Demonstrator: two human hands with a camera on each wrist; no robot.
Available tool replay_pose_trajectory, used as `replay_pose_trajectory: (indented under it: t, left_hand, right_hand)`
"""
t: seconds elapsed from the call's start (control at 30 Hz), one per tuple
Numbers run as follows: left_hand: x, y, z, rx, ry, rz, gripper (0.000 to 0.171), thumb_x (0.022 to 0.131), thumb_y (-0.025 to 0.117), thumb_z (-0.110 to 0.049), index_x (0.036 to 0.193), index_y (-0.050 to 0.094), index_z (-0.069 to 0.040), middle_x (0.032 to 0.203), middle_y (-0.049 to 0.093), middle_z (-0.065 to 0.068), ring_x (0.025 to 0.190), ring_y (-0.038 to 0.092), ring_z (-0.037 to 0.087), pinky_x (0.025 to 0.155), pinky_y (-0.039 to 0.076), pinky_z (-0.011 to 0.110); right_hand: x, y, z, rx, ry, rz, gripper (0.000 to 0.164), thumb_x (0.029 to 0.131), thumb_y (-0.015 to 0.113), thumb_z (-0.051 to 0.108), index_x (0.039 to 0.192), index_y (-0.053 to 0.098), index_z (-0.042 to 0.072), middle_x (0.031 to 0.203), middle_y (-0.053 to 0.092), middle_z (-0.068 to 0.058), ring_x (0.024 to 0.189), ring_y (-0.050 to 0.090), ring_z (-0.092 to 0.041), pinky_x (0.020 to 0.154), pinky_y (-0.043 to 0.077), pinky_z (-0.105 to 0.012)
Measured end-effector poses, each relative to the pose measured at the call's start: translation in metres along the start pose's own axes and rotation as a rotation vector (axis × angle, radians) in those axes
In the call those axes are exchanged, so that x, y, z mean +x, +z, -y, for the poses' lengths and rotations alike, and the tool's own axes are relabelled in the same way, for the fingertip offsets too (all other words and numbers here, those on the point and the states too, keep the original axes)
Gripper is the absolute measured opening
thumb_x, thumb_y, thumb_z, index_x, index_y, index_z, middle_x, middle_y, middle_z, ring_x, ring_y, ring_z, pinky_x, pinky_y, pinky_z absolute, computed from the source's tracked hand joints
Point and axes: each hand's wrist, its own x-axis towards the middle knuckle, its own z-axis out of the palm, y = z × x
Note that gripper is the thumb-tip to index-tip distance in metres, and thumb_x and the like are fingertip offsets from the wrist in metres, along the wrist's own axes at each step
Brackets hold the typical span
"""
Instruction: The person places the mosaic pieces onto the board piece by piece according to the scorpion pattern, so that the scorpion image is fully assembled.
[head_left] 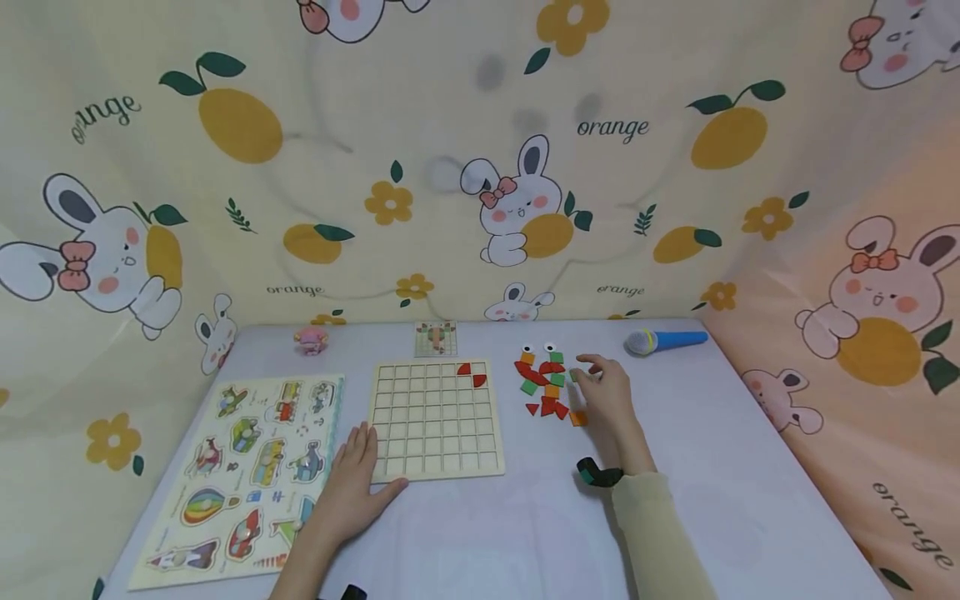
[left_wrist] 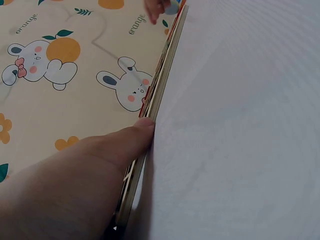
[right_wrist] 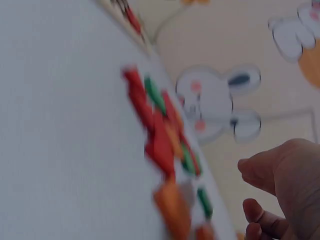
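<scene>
A pale wooden grid board [head_left: 437, 423] lies before me, with two red quarter-round pieces [head_left: 478, 381] in its far right cells. My left hand [head_left: 352, 483] rests at the board's near left corner, fingers along the left side. In the left wrist view its thumb [left_wrist: 135, 136] touches the board's edge. To the right lies a loose group of red, green and orange pieces [head_left: 551, 407]. My right hand [head_left: 609, 396] is just right of them, thumb and fingers apart, its fingertips close to a green piece [head_left: 574, 376]. Nothing shows between its fingers in the right wrist view.
A picture card [head_left: 436, 338] lies behind the board, with a small pink toy [head_left: 311, 339] to its left. At left is a large puzzle board [head_left: 247, 467] with vehicle pictures. A blue toy microphone [head_left: 666, 341] lies back right, and printed cloth hangs behind the table.
</scene>
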Motion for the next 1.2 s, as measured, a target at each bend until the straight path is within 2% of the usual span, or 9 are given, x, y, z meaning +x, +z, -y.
replay_pose_trajectory:
  t: [0.17, 0.37, 0.5, 0.63, 0.83, 1.07, 1.2]
  left_hand:
    - [-0.001, -0.001, 0.0, 0.002, -0.001, -0.005, 0.107, 0.097, 0.071, -0.056, 0.162, 0.021, 0.012, 0.173, 0.013, 0.029, 0.162, 0.007, 0.047, 0.131, 0.01, 0.061]
    - [0.001, -0.002, 0.001, 0.011, 0.006, -0.02, 0.107, 0.097, 0.07, -0.058, 0.162, 0.021, 0.012, 0.173, 0.013, 0.03, 0.162, 0.008, 0.047, 0.131, 0.011, 0.062]
    - [0.0, -0.001, 0.001, 0.009, 0.011, -0.037, 0.107, 0.097, 0.07, -0.058, 0.162, 0.024, 0.013, 0.173, 0.015, 0.03, 0.162, 0.009, 0.048, 0.13, 0.012, 0.063]
    - [0.0, 0.0, 0.002, 0.003, 0.013, -0.032, 0.107, 0.097, 0.07, -0.059, 0.162, 0.024, 0.013, 0.173, 0.014, 0.03, 0.162, 0.009, 0.048, 0.13, 0.011, 0.063]
    - [0.003, -0.001, 0.0, -0.002, 0.021, -0.032, 0.107, 0.097, 0.068, -0.059, 0.163, 0.022, 0.012, 0.173, 0.013, 0.029, 0.162, 0.007, 0.047, 0.131, 0.01, 0.062]
    - [0.003, -0.003, -0.001, 0.008, 0.005, -0.013, 0.107, 0.097, 0.069, -0.058, 0.163, 0.02, 0.011, 0.173, 0.012, 0.029, 0.162, 0.006, 0.047, 0.131, 0.01, 0.062]
    - [-0.001, -0.001, -0.001, 0.004, 0.008, -0.007, 0.107, 0.097, 0.069, -0.059, 0.163, 0.021, 0.011, 0.173, 0.013, 0.029, 0.162, 0.007, 0.047, 0.13, 0.011, 0.062]
  right_hand:
    - [0.003, -0.006, -0.025, -0.027, 0.03, 0.073, 0.044, 0.105, 0.059, 0.022, 0.147, 0.062, 0.008, 0.129, 0.057, -0.025, 0.114, 0.051, -0.038, 0.099, 0.048, -0.051]
    - [0.009, -0.007, -0.038, -0.046, -0.025, 0.111, 0.045, 0.102, 0.059, 0.02, 0.146, 0.063, 0.008, 0.13, 0.058, -0.025, 0.118, 0.049, -0.039, 0.104, 0.045, -0.057]
    - [0.013, -0.006, -0.042, -0.087, -0.054, 0.118, 0.044, 0.102, 0.062, 0.021, 0.145, 0.064, 0.01, 0.126, 0.059, -0.023, 0.115, 0.049, -0.038, 0.102, 0.046, -0.055]
    - [0.015, -0.006, -0.043, -0.124, -0.068, 0.134, 0.046, 0.101, 0.063, 0.021, 0.146, 0.064, 0.011, 0.118, 0.059, -0.02, 0.108, 0.048, -0.035, 0.092, 0.045, -0.048]
    - [0.019, -0.011, -0.041, -0.137, -0.101, 0.125, 0.039, 0.102, 0.064, 0.021, 0.139, 0.069, 0.009, 0.106, 0.057, -0.016, 0.099, 0.047, -0.031, 0.08, 0.037, -0.041]
    - [0.019, -0.009, -0.043, -0.146, -0.092, 0.123, 0.036, 0.104, 0.064, 0.024, 0.137, 0.069, 0.01, 0.109, 0.059, -0.017, 0.102, 0.048, -0.033, 0.086, 0.042, -0.044]
    - [0.013, -0.007, -0.045, -0.145, -0.109, 0.106, 0.035, 0.104, 0.065, 0.022, 0.136, 0.069, 0.007, 0.107, 0.059, -0.017, 0.1, 0.049, -0.033, 0.084, 0.041, -0.043]
